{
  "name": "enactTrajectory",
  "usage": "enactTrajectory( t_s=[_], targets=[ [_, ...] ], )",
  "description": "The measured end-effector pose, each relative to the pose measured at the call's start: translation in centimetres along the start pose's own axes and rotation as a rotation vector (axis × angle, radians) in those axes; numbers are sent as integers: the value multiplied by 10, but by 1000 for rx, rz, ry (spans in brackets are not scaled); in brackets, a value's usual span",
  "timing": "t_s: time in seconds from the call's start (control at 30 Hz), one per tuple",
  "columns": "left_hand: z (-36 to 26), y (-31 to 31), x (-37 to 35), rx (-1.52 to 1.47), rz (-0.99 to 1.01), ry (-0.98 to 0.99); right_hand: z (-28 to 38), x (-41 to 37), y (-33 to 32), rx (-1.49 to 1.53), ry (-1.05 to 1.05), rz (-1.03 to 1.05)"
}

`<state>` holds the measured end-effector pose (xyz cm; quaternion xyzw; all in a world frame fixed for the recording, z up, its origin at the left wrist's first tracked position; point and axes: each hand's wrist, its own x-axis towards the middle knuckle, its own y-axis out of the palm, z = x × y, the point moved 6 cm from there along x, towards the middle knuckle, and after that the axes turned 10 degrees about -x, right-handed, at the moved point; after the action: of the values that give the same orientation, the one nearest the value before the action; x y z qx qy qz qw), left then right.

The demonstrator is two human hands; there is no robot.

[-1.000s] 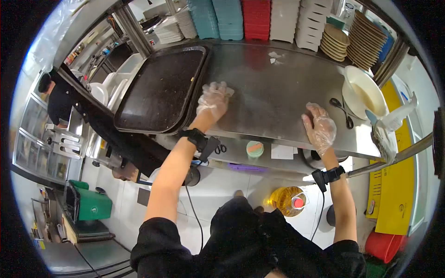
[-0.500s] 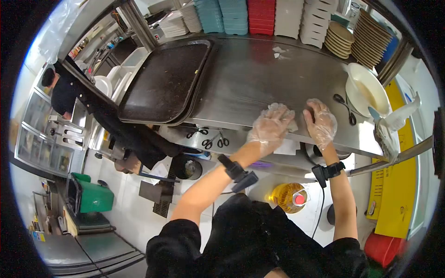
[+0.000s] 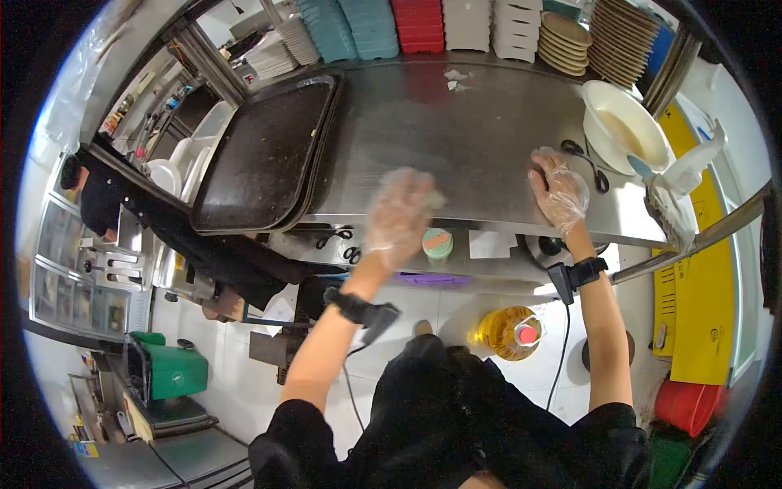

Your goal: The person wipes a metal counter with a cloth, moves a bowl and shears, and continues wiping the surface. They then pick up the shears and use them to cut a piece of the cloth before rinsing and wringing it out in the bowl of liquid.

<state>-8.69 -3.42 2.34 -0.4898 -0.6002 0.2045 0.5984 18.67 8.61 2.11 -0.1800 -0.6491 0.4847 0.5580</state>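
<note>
My left hand (image 3: 399, 213), in a clear plastic glove, is pressed over a whitish crumpled cloth (image 3: 437, 198) on the steel counter (image 3: 432, 122); the hand is blurred by motion. To its left lie stacked dark trays (image 3: 265, 151). My right hand (image 3: 560, 191), also gloved, rests at the counter's front edge with its fingers spread and nothing in it. Beside it are black-handled scissors (image 3: 588, 163) and a white basin (image 3: 626, 126) of cloudy liquid. A few white scraps (image 3: 456, 79) lie farther back.
Stacked teal (image 3: 371, 28) and red containers (image 3: 418, 26) and plates (image 3: 623, 41) line the back. A spray bottle (image 3: 692, 167) stands at the right. Below are a green-lidded jar (image 3: 437, 243) and an oil bottle (image 3: 509, 332). Another person (image 3: 102, 191) is at the far left.
My left hand has swept left along the counter with the cloth, toward the trays, uncovering the jar below. My right hand stays at the front edge. The view has shifted a little.
</note>
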Motion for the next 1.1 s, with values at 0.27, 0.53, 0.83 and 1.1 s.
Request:
enactTrajectory(
  t_s=[0.27, 0.53, 0.83, 1.1],
  targets=[
    [-99, 54, 65, -241, 277, 221, -3, -1, 2, -59, -16, -19],
    [120, 34, 96, -860, 552, -154, 3, -10, -9, -100, 67, -35],
    [98, 122, 131, -178, 381, -85, 7, -9, -17, -62, 68, -95],
    [-84, 100, 156, -170, 627, 198, 2, -11, -11, -73, 84, -48]
  ],
)
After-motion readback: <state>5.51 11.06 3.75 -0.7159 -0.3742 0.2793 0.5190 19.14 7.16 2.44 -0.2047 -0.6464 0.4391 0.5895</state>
